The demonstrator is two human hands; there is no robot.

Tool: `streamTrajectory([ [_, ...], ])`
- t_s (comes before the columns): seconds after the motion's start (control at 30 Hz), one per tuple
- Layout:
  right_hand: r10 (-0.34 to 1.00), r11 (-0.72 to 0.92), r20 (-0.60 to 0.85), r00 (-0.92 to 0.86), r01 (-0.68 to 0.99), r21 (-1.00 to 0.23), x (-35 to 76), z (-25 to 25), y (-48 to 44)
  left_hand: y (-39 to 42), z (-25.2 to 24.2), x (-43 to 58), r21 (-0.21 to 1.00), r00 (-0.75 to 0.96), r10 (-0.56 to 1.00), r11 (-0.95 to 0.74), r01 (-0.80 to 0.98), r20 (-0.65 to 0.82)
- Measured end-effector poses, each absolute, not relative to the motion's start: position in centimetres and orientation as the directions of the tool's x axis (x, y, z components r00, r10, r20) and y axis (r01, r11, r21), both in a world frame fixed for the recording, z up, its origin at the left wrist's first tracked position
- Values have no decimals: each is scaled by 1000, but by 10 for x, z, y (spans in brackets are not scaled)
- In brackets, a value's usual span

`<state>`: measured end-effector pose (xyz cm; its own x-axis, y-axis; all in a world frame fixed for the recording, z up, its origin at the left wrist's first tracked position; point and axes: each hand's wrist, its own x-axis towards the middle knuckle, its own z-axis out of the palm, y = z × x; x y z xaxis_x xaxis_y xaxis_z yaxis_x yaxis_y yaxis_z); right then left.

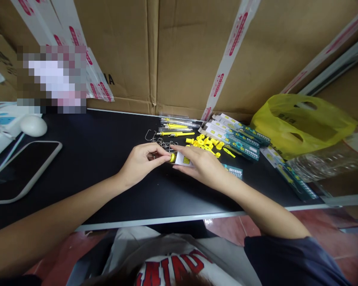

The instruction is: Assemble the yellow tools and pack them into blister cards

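Observation:
My left hand is closed in a pinch on a small yellow plastic piece at the open-looking end of a narrow box. My right hand is wrapped round that white and green box, which lies level just above the black tabletop. Most of the box is hidden under the palm, and its green end shows past the wrist. Just behind my fingertips lie several bent metal wire hooks. Loose yellow plastic parts are heaped behind my right hand.
Clear sleeves with yellow sticks lie at the back. Several similar boxes are stacked to the right, near a yellow plastic bag. A phone and a power strip are at left. Cardboard boxes wall the back.

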<state>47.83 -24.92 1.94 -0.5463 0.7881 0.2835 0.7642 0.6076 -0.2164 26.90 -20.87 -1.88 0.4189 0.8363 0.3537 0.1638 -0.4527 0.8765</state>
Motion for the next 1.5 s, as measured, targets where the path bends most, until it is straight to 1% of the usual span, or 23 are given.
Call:
streamTrajectory([
  [0.1, 782, 615, 291, -552, 760, -212, 478, 19, -249, -207, -16, 269, 863, 434, 820, -479, 161, 374],
  [0.2, 766, 631, 294, -572, 758, -168, 479, 18, -249, -206, -14, 269, 859, 439, 814, -487, 158, 380],
  [0.37, 743, 643, 307, -595, 762, -77, 477, 15, -249, -203, -19, 269, 899, 446, 833, -419, 123, 327],
  [0.47, 730, 667, 289, -619, 738, -102, 475, 15, -251, -207, -23, 272, 915, 490, 821, -389, 107, 292],
  [0.53, 720, 685, 273, -639, 716, -131, 473, 16, -253, -211, -24, 274, 894, 511, 799, -432, 123, 316],
  [0.67, 729, 676, 293, -619, 719, -162, 471, 15, -254, -216, -23, 276, 835, 469, 785, -526, 163, 404],
  [0.73, 721, 683, 299, -625, 712, -161, 470, 12, -253, -215, -23, 276, 822, 471, 782, -539, 182, 408],
  [0.8, 712, 694, 296, -637, 704, -152, 470, 10, -253, -214, -24, 275, 824, 493, 782, -529, 201, 382],
  [0.9, 718, 688, 296, -630, 709, -158, 470, 8, -252, -212, -26, 276, 864, 515, 798, -465, 195, 313],
  [1.0, 743, 659, 308, -594, 729, -185, 472, 10, -250, -211, -27, 277, 940, 515, 824, -328, 92, 237],
  [1.07, 772, 624, 311, -554, 754, -204, 475, 12, -248, -210, -27, 278, 976, 483, 856, -216, 13, 183],
  [1.13, 796, 592, 312, -518, 773, -227, 477, 13, -246, -209, -25, 278, 989, 438, 887, -140, -43, 145],
  [1.23, 812, 567, 334, -478, 784, -254, 478, 14, -245, -207, -22, 277, 991, 408, 904, -105, -78, 128],
  [1.3, 815, 558, 345, -466, 791, -251, 478, 13, -246, -207, -21, 277, 990, 402, 905, -127, -55, 139],
  [1.5, 790, 594, 341, -510, 773, -222, 473, 8, -250, -210, -22, 277, 941, 423, 868, -326, 89, 261],
])
